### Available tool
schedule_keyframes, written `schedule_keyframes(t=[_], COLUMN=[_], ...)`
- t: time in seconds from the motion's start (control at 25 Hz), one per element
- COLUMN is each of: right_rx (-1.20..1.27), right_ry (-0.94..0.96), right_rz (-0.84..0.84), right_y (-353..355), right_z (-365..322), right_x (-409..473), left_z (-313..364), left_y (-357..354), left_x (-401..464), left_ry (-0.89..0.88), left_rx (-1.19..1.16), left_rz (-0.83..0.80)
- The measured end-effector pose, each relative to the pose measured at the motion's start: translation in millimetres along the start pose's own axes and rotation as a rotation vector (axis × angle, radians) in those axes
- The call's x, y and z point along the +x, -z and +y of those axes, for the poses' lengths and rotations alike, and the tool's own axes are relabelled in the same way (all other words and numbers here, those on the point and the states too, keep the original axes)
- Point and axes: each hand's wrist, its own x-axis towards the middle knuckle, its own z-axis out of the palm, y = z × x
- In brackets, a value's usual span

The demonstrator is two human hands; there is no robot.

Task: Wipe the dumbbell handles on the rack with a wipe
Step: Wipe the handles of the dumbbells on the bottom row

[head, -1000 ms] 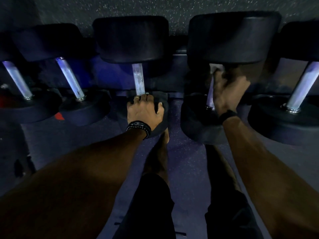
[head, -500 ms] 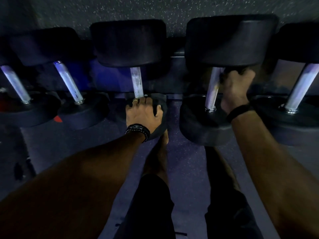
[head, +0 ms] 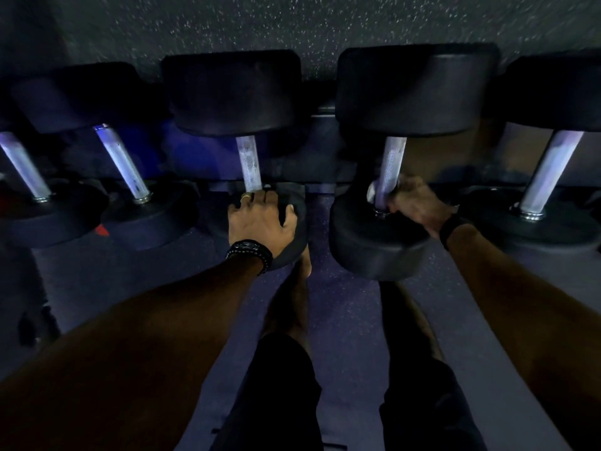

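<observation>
At the centre of the frame, the left hand (head: 260,219) rested on the near weight (head: 292,236) of the middle dumbbell, fingers curled over its top edge just below the handle (head: 248,164), so that grip was clenched on the weight. A dark beaded bracelet (head: 250,252) circled that wrist and a ring showed on one finger. To the right of centre, the right hand (head: 413,203) was wrapped around the lower end of the next dumbbell's handle (head: 392,164), where it met the near weight (head: 374,242); a pale scrap of wipe (head: 371,193) showed at the left side of the fingers, blurred, and the grip was clenched on wipe and handle together. A dark band (head: 450,227) sat on that wrist. Two more dumbbell handles (head: 123,164) slanted at the left of the frame and one (head: 549,170) at the right edge, all lying on the rack (head: 325,109). In the lower middle, two legs in dark shorts stood on the speckled floor (head: 344,320).
</observation>
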Motion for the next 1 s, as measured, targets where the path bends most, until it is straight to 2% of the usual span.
schedule_keyframes(t=[0.08, 0.2, 0.28, 0.36, 0.44, 0.52, 0.64, 0.8, 0.92, 1.0], right_rx=[0.045, 0.287, 0.327, 0.124, -0.037, -0.06, 0.094, 0.232, 0.277, 0.28], right_ry=[0.016, 0.196, 0.282, 0.198, 0.105, 0.055, -0.029, -0.028, -0.065, -0.093], right_rz=[0.096, 0.499, 0.577, 0.571, 0.456, 0.289, 0.188, 0.178, 0.267, 0.341], right_y=[-2, -3, 0, 3, 10, 17, 41, 86, 128, 152], right_z=[5, -4, 4, 23, 38, 36, 24, 9, 10, 22], right_x=[-1, -5, -7, -11, -15, -20, -35, -68, -86, -96], left_z=[-1, -1, 1, 2, 3, 4, 7, 43, 116, 168], left_y=[-2, -3, -1, 0, -1, 0, 5, 11, 13, 9], left_x=[0, 0, 0, 0, 0, 0, -5, -14, -25, -33], left_ry=[0.004, 0.007, 0.004, 0.019, 0.033, 0.016, -0.071, -0.138, -0.193, -0.199], left_rx=[0.007, 0.027, 0.038, 0.037, 0.035, 0.024, 0.022, -0.059, -0.191, -0.195], left_rz=[0.019, 0.032, 0.04, 0.039, 0.045, 0.053, 0.093, 0.164, 0.23, 0.173])
